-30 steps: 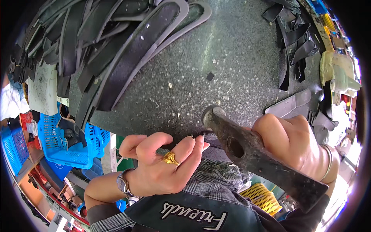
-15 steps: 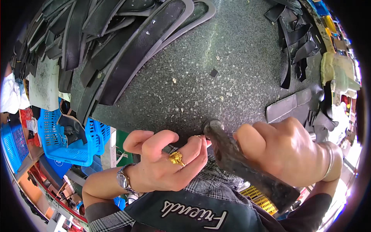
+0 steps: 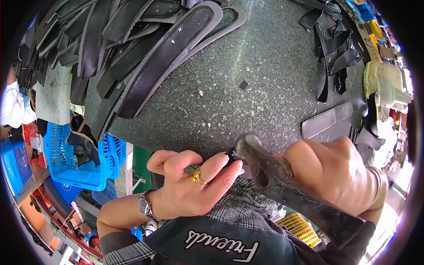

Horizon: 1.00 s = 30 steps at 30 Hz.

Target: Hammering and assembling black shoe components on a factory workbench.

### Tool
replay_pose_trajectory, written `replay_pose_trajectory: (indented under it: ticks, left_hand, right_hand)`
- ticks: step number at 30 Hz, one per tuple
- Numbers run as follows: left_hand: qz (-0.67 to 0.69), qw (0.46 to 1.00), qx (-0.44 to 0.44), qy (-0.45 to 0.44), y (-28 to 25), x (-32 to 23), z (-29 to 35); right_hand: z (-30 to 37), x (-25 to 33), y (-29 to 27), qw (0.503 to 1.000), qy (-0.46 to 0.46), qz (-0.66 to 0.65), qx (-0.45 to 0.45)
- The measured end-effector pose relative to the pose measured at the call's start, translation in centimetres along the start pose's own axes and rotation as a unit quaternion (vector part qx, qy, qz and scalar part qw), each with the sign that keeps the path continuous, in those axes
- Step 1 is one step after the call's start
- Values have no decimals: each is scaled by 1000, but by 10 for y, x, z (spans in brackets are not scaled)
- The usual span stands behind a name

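My right hand (image 3: 329, 174) is closed around a dark, worn hammer (image 3: 304, 196). The hammer's rounded face lies at the near edge of the grey speckled work surface (image 3: 265, 104), just right of my left fingertips. My left hand (image 3: 192, 181), with a gold ring and a wristwatch, is curled at that edge. A dark grey bit shows between its fingers, but what they grip is mostly hidden. The index and middle fingertips are slightly apart, close to the hammer face. Black padded strap pieces (image 3: 170, 57) with grey edges lie piled at the far left of the surface.
Black offcut strips (image 3: 333, 48) lie at the far right, with a flat dark piece (image 3: 327, 121) nearer. A small black square (image 3: 243, 85) rests mid-surface among pale specks. At left hangs a blue plastic basket (image 3: 77, 179); a yellow basket (image 3: 298, 227) is low behind the hammer.
The hammer and my right hand have shifted slightly right, away from my left fingertips. My left fingers have spread a little, opening a gap between index and middle fingertips.
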<state>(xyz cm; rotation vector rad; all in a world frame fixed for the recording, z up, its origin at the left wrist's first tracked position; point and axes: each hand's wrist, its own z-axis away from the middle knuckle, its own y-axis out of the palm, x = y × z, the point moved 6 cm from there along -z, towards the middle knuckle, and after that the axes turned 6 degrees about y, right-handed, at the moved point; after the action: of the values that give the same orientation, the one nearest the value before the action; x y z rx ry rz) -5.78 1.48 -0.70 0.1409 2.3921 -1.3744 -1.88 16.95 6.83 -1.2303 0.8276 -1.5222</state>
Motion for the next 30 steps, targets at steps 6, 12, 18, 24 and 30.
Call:
replay_pose_trajectory:
  ticks: [6, 12, 18, 24, 30]
  left_hand:
    - [51, 995, -16, -83, -6, 19, -29]
    - [-58, 982, 180, 26, -2, 8, -59]
    - [-146, 985, 40, -79, -4, 37, -52]
    - [38, 994, 105, -19, -12, 17, -57]
    - [-65, 983, 169, 8, -5, -2, -59]
  right_hand:
    - [30, -1, 32, 994, -2, 108, -13]
    - [35, -5, 32, 997, -11, 66, -28]
    - [39, -9, 39, 998, -8, 46, -39]
    - [38, -10, 36, 998, -7, 35, -51]
    - [41, -6, 25, 998, -5, 24, -55]
